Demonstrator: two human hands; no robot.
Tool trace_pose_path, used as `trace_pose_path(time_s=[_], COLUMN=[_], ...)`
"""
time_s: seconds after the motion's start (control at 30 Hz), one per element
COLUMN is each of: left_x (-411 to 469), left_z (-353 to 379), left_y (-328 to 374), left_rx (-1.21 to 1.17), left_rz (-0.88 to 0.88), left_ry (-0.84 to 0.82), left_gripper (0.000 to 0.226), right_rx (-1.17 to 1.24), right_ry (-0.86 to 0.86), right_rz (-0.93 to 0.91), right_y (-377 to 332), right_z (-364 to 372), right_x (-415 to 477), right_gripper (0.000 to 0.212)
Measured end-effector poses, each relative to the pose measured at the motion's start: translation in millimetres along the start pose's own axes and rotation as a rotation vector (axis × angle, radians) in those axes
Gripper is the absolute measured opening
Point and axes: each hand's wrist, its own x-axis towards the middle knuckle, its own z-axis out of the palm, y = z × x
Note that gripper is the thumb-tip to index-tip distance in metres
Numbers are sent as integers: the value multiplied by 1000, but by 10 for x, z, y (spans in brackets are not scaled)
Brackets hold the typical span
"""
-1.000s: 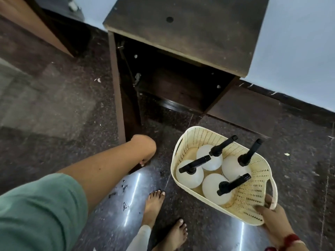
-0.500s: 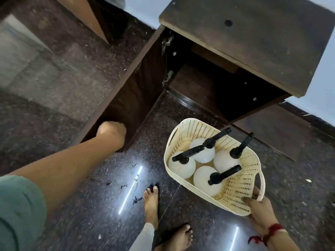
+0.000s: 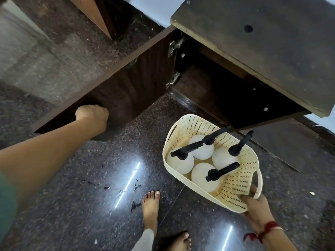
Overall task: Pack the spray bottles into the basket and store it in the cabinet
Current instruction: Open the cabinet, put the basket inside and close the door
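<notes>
A cream perforated basket [image 3: 237, 185] hangs above the dark floor in front of the cabinet's open compartment [image 3: 223, 95]. Inside it stand several white spray bottles [image 3: 203, 175] with black spray heads. My right hand [image 3: 253, 205] grips the basket's near end by the handle. My left hand [image 3: 93, 115] grips the edge of the dark wooden cabinet door [image 3: 126, 93], which stands swung wide open to the left on its metal hinges [image 3: 175, 45].
The cabinet's worn wooden top [image 3: 268, 37] overhangs the opening at upper right. A second door panel [image 3: 282, 140] lies to the right of the basket. My bare feet [image 3: 150, 203] stand on the polished speckled floor. Another piece of wooden furniture [image 3: 94, 15] sits at upper left.
My left hand has pulled the cabinet door further open to the left. The basket in my right hand has come closer to the opening as the view moved in.
</notes>
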Motion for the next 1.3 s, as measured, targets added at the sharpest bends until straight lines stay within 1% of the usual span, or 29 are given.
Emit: trace_pose_path(time_s=[0.03, 0.1, 0.2, 0.23, 0.27, 0.3, 0.33, 0.37, 0.4, 0.43, 0.47, 0.5, 0.57, 0.6, 0.63, 0.7, 0.77, 0.87, 0.93, 1.03, 1.13, 1.3], left_x=[72, 147, 312, 322, 336, 339, 349, 361, 351, 314, 277, 227, 162, 159, 180, 285, 431, 673, 853, 1148, 1414, 1794], left_z=[48, 147, 110, 113, 85, 9, -66, -140, -191, -226, -247, -268, -304, -321, -338, -376, -399, -433, -462, -484, -532, -632], left_y=[23, 125, 73, 105, 147, 197, 259, 353, 484, 628, 786, 930, 1150, 1210, 1269, 1378, 1508, 1727, 1813, 1922, 2012, 2131], left_rx=[-47, -22, -200, -343, -571, -858, -1167, -1424, -1601, -1713, -1791, -1841, -1861, -1844, -1812, -1743, -1661, -1574, -1549, -1526, -1548, -1541], left_rz=[38, 76, 43, 45, 37, 24, -2, -39, -77, -101, -95, -51, 91, 177, 252, 329, 343, 301, 307, 362, 394, 386], left_ry=[-23, 42, 46, 3, -57, -113, -146, -166, -172, -194, -256, -376, -629, -674, -654, -515, -388, -247, -190, -119, -33, 104], left_gripper=[36, 34, 37, 36, 33, 31, 30, 32, 35, 36, 35, 34, 39, 37, 32, 23, 26, 33, 34, 34, 30, 29], right_rx=[4, 10, 15, 22, 27, 32, 36, 38, 41, 42, 39, 33, 16, 10, 12, 21, 14, 1, 0, 8, 17, 37], right_ry=[1, 5, 15, 16, 13, 9, 8, 12, 20, 28, 30, 30, 26, 16, 10, 2, -4, -20, -38, -41, -32, -50], right_rz=[5, 7, -15, -17, -15, -9, -1, 7, 7, 4, 0, -2, 3, 2, 2, -1, -14, -40, -55, -92, -158, -289], right_y=[-14, -56, -154, -190, -216, -243, -264, -274, -274, -273, -267, -257, -229, -227, -220, -251, -326, -411, -446, -497, -629, -964], right_z=[7, 20, 51, 70, 88, 112, 138, 159, 173, 190, 204, 225, 294, 341, 391, 478, 547, 651, 739, 861, 974, 1163], right_x=[28, 55, 73, 79, 83, 98, 121, 149, 188, 227, 278, 328, 450, 514, 598, 779, 954, 1243, 1447, 1777, 2083, 2477], right_gripper=[52, 51, 51, 52, 53, 53, 53, 53, 53, 51, 47, 41, 38, 37, 36, 37, 35, 37, 36, 33, 30, 35])
